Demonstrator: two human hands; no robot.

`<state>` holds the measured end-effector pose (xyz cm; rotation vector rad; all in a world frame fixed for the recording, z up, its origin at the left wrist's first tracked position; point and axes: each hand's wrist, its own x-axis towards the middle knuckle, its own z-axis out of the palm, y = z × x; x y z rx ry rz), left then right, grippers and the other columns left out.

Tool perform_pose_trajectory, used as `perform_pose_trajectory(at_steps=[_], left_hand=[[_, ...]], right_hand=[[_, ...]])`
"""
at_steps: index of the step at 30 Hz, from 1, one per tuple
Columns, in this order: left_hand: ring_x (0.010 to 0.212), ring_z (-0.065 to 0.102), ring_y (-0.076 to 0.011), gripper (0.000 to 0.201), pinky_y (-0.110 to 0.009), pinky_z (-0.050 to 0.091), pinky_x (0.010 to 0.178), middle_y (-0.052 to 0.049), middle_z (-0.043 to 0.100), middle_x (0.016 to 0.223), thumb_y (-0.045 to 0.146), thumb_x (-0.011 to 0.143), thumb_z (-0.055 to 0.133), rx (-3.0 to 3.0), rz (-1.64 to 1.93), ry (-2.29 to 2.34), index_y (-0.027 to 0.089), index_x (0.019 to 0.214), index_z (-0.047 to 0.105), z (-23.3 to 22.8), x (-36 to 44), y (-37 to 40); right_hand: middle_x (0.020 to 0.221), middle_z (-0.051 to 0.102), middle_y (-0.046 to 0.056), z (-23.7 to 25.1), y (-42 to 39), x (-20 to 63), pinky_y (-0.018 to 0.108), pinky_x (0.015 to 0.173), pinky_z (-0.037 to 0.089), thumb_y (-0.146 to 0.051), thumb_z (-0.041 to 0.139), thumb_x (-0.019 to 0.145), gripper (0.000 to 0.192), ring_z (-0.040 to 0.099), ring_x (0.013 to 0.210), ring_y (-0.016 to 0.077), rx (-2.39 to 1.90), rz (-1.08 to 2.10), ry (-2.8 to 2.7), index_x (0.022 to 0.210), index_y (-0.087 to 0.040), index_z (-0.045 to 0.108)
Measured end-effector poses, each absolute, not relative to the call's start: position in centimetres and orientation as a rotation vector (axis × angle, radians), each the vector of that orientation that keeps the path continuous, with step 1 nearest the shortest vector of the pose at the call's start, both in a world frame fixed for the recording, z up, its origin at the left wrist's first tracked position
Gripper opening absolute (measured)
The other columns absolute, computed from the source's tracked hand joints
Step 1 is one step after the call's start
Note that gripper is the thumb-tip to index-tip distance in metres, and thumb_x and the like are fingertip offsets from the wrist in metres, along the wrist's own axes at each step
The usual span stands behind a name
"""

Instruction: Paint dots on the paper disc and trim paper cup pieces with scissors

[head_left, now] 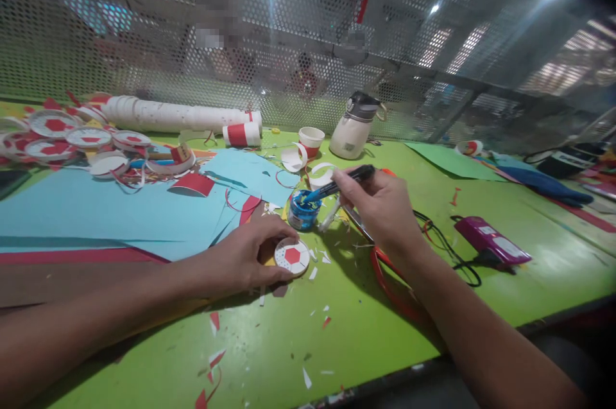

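Note:
My left hand [250,255] rests on the green table and pinches a small white paper disc with a red hexagon pattern [292,256]. My right hand [385,210] grips a black brush [337,185], its blue tip dipped into a small round pot of blue glue or paint [303,210]. The pot stands just beyond the disc.
Light blue paper sheets [106,210] cover the left. Finished red-and-white discs [62,136] and a stack of paper cups [178,115] lie at the back left. A white bottle [353,130], red scissors [385,274] and a purple device with cable [491,242] are on the right. Scraps litter the table.

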<state>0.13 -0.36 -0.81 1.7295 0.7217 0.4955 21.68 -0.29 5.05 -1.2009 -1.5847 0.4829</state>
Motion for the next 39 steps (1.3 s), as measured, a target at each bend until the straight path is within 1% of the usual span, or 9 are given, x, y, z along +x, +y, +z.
perform_pose_trajectory(at_steps=[9,11,14,17,21,26,31,35,39], left_hand=[[0.062,0.064,-0.0149,0.037,-0.026,0.047,0.052,0.000,0.060,0.081,0.032,0.078,0.070,1.687,0.483,0.733,0.017,0.106,0.051,-0.2,0.2,-0.5],[0.071,0.064,-0.0157,0.038,-0.027,0.048,0.059,-0.001,0.059,0.087,0.031,0.075,0.073,1.761,0.533,0.805,0.017,0.104,0.052,0.0,0.3,-0.6],[0.085,0.062,-0.0186,0.045,-0.030,0.050,0.071,-0.004,0.061,0.097,0.030,0.071,0.076,1.854,0.601,0.899,0.017,0.107,0.053,0.1,0.3,-0.6],[0.088,0.062,-0.0204,0.052,-0.032,0.051,0.073,-0.005,0.062,0.100,0.033,0.071,0.076,1.887,0.600,0.905,0.017,0.113,0.050,-0.1,0.3,-0.6],[0.097,0.060,-0.0234,0.055,-0.035,0.050,0.079,-0.007,0.061,0.107,0.033,0.070,0.077,1.947,0.617,0.927,0.018,0.115,0.050,-0.4,0.3,-0.4],[0.087,0.060,-0.0202,0.059,-0.031,0.050,0.071,-0.006,0.060,0.104,0.028,0.069,0.077,1.900,0.629,0.883,0.017,0.119,0.048,-0.7,0.4,-0.3],[0.072,0.058,-0.0153,0.056,-0.026,0.046,0.060,-0.002,0.060,0.089,0.026,0.070,0.076,1.831,0.618,0.849,0.016,0.118,0.048,-0.5,0.5,-0.4],[0.075,0.058,-0.0168,0.057,-0.028,0.047,0.062,-0.004,0.061,0.092,0.029,0.069,0.077,1.914,0.643,0.886,0.015,0.118,0.051,-0.5,0.5,-0.3],[0.090,0.059,-0.0225,0.062,-0.032,0.050,0.072,-0.008,0.062,0.103,0.030,0.065,0.080,2.015,0.683,0.868,0.015,0.119,0.053,-0.8,0.3,0.0]], right_hand=[[0.049,0.055,-0.002,5.8,-2.5,21.5,0.026,0.046,0.039,-0.044,0.060,0.089,0.041,0.050,0.046,0.0110,-1.176,0.544,-1.562,0.055,-0.022,0.058],[0.049,0.055,-0.002,5.7,-2.9,21.1,0.025,0.046,0.040,-0.044,0.061,0.088,0.042,0.050,0.046,0.0110,-1.212,0.556,-1.651,0.053,-0.021,0.057],[0.050,0.056,-0.003,5.7,-3.2,20.7,0.024,0.045,0.039,-0.041,0.063,0.086,0.035,0.049,0.046,0.0110,-1.228,0.603,-1.731,0.059,-0.020,0.059],[0.051,0.057,-0.004,5.5,-3.1,20.6,0.023,0.045,0.038,-0.035,0.065,0.084,0.023,0.049,0.047,0.0107,-1.251,0.645,-1.732,0.068,-0.019,0.061],[0.054,0.057,-0.003,5.0,-3.0,20.5,0.022,0.048,0.040,-0.033,0.065,0.084,0.022,0.050,0.050,0.0100,-1.234,0.647,-1.793,0.070,-0.017,0.061],[0.061,0.059,-0.003,4.0,-3.0,20.3,0.020,0.050,0.042,-0.030,0.066,0.084,0.016,0.053,0.053,0.0084,-1.199,0.717,-1.790,0.079,-0.015,0.063],[0.061,0.061,-0.003,3.7,-2.9,20.2,0.018,0.051,0.044,-0.026,0.067,0.084,0.013,0.055,0.053,0.0074,-1.184,0.760,-1.781,0.081,-0.013,0.063],[0.060,0.061,-0.003,3.7,-2.9,20.0,0.017,0.050,0.043,-0.023,0.067,0.083,0.012,0.055,0.052,0.0069,-1.179,0.735,-1.795,0.080,-0.013,0.064],[0.058,0.060,-0.004,3.8,-3.0,20.0,0.016,0.049,0.043,-0.024,0.066,0.084,0.013,0.054,0.051,0.0066,-1.167,0.725,-1.808,0.078,-0.013,0.064]])
